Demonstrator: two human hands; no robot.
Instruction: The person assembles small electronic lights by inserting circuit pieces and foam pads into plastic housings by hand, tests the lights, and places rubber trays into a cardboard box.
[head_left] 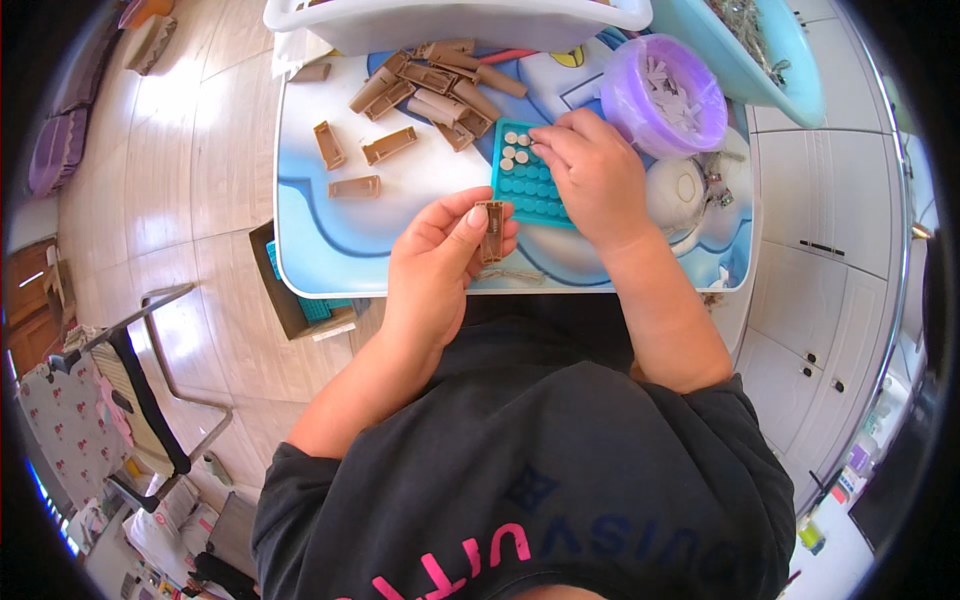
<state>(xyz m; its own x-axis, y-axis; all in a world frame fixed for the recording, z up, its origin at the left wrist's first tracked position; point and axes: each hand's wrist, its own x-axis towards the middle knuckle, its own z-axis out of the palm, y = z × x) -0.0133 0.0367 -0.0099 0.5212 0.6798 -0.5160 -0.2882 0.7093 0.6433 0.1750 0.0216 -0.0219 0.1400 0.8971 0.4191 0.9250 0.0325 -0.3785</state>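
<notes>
My left hand [440, 242] is closed around a small brown plastic casing [491, 236], its hollow side facing up, near the table's front edge. Fingers pinched together, my right hand [592, 172] rests over the far right part of a teal tray [535, 207] with round pockets. Several small round pale discs [510, 152] sit in the tray's far left pockets, right by those fingertips. Whatever is between the fingertips is too small to make out. Loose brown casings [440, 85] lie heaped beyond the tray, and a few [388, 146] are spread to its left.
A purple tub [612, 100] of small white pieces stands right of the tray, beside a light blue basin [800, 95]. A white bin [460, 25] is at the table's far edge. Left of the table, a box [290, 310] holds teal trays; a chair [140, 400] stands farther left.
</notes>
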